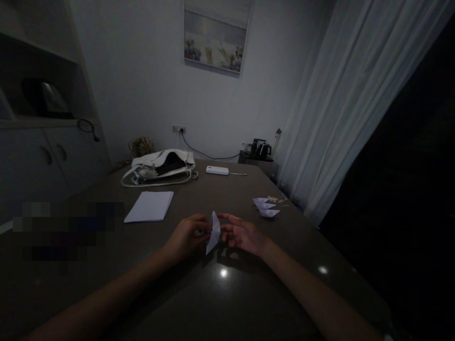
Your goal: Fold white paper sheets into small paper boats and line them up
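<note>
A folded white paper piece (213, 233) is held upright above the dark table (199, 303), near the middle of the view. My left hand (188, 237) pinches it from its left side, fingers closed on the paper. On the other side, my right hand (245, 234) is open, its fingers spread and pointing at the paper; the fingertips are close to its edge, and whether they touch it I cannot tell. Several folded paper shapes (266, 207) lie together farther right on the table. To the left is a stack of white sheets (150, 206).
Toward the back of the table lie a white handbag (163, 166) and a white power bank (217, 170) with a short cable. Small pale bits (277, 200) lie by the right edge. Behind stand black kettles (261, 148); a sheer curtain (320, 104) hangs right.
</note>
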Available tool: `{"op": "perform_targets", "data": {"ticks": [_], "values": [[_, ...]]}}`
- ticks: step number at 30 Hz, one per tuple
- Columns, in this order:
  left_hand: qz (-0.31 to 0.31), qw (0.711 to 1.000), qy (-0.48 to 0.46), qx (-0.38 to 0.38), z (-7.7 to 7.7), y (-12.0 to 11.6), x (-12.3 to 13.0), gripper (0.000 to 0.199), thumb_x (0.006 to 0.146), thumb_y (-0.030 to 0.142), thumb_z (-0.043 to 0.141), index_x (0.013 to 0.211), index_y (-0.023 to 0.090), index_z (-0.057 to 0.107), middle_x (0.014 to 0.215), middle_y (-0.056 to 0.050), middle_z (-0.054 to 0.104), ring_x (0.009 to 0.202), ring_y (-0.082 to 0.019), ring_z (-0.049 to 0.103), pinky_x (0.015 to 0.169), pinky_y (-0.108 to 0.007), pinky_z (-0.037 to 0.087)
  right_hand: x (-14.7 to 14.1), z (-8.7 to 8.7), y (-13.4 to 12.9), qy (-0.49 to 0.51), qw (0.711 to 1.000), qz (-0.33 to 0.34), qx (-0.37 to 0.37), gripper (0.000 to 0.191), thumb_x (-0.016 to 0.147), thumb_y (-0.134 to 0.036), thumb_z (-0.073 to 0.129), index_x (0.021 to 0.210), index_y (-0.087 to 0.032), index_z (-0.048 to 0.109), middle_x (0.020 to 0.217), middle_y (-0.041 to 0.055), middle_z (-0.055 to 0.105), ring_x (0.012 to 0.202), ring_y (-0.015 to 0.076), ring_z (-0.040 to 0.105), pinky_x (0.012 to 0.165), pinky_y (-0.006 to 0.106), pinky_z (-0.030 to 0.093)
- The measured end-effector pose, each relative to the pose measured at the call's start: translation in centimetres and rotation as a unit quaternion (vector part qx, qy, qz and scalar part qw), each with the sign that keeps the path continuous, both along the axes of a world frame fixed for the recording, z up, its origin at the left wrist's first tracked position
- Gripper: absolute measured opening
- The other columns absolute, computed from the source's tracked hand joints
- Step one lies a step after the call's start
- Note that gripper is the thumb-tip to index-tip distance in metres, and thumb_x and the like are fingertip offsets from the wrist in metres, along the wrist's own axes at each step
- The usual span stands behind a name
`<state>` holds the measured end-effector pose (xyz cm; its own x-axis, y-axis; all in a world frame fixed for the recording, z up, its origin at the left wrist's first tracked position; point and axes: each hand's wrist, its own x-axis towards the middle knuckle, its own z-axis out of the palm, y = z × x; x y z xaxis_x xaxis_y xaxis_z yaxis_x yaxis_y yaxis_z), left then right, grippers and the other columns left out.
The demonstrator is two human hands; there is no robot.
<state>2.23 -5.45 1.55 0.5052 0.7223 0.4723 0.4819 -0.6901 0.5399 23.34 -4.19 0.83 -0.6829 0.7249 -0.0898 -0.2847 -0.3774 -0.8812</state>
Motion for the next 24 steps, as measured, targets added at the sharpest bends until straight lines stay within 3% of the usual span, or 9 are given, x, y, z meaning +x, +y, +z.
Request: {"op": "perform_targets", "data": {"ticks": [6, 10, 13, 16, 18, 20, 24], "values": [[0.009, 1.0, -0.021, 0.002, 0.4, -0.2, 0.3, 0.025, 0.086, 0.022, 0.043, 0.1, 0.016, 0.063, 0.085, -0.005, 0.057, 0.072, -0.013, 0.055, 0.064, -0.023, 0.044, 0.1, -0.3, 0.5, 0.021, 0.999, -0.04, -0.021, 0.036, 0.083, -0.035, 0.051, 0.115, -0.02, 0.052, 0.097, 0.0045, 0.058, 0.063, 0.0081, 0.054, 0.049, 0.018, 0.039], [0.041, 0.996, -0.072, -0.013, 0.2, -0.3, 0.5, 0.024, 0.084, 0.029, 0.049, 0.103, 0.016, 0.056, 0.087, -0.005, 0.058, 0.073, -0.015, 0.056, 0.065, -0.026, 0.045, 0.0, -0.3, 0.6, 0.025, 0.996, -0.081, -0.025, 0.038, 0.076, -0.035, 0.061, 0.11, -0.021, 0.053, 0.087, 0.001, 0.058, 0.058, 0.0067, 0.053, 0.048, 0.017, 0.039], [0.002, 0.985, -0.122, -0.125, -0.2, -0.3, 0.8, 0.03, 0.081, 0.035, 0.055, 0.104, 0.016, 0.051, 0.091, -0.005, 0.062, 0.078, -0.017, 0.059, 0.067, -0.028, 0.047, -0.3, -0.4, 0.4, 0.005, 0.995, -0.1, -0.004, 0.042, 0.071, -0.03, 0.069, 0.108, -0.02, 0.052, 0.079, -0.0009, 0.058, 0.056, 0.0059, 0.053, 0.049, 0.016, 0.039], [-0.07, 0.94, -0.189, -0.276, -0.8, -0.2, 1.3, 0.034, 0.081, 0.038, 0.054, 0.105, 0.016, 0.049, 0.09, -0.006, 0.065, 0.081, -0.018, 0.062, 0.068, -0.029, 0.047, -0.7, -0.5, 0.1, -0.008, 0.996, -0.084, 0.024, 0.045, 0.067, -0.024, 0.072, 0.107, -0.019, 0.052, 0.079, -0.0014, 0.058, 0.058, 0.0057, 0.053, 0.052, 0.016, 0.041], [-0.08, 0.911, -0.227, -0.336, -1.2, 0.0, 1.6, 0.037, 0.077, 0.04, 0.059, 0.102, 0.014, 0.049, 0.086, -0.006, 0.065, 0.076, -0.017, 0.062, 0.064, -0.027, 0.046, -0.9, -0.7, 0.0, -0.022, 0.996, -0.076, 0.04, 0.046, 0.064, -0.02, 0.074, 0.105, -0.019, 0.053, 0.08, -0.0016, 0.057, 0.059, 0.0059, 0.054, 0.053, 0.017, 0.041], [-0.069, 0.899, -0.246, -0.355, -1.4, 0.2, 1.8, 0.041, 0.071, 0.041, 0.064, 0.099, 0.014, 0.051, 0.083, -0.005, 0.065, 0.072, -0.017, 0.061, 0.061, -0.025, 0.045, -1.0, -0.8, -0.1, -0.039, 0.995, -0.074, 0.053, 0.044, 0.063, -0.019, 0.074, 0.103, -0.019, 0.054, 0.08, -0.002, 0.057, 0.06, 0.0058, 0.053, 0.052, 0.016, 0.041], [-0.054, 0.903, -0.244, -0.349, -1.2, 0.3, 1.7, 0.042, 0.069, 0.044, 0.065, 0.095, 0.013, 0.054, 0.08, -0.005, 0.063, 0.071, -0.016, 0.058, 0.061, -0.025, 0.043, -1.0, -0.9, -0.2, -0.077, 0.991, -0.077, 0.08, 0.04, 0.065, -0.02, 0.071, 0.102, -0.02, 0.054, 0.08, -0.0019, 0.057, 0.058, 0.0057, 0.053, 0.049, 0.016, 0.039]]}}
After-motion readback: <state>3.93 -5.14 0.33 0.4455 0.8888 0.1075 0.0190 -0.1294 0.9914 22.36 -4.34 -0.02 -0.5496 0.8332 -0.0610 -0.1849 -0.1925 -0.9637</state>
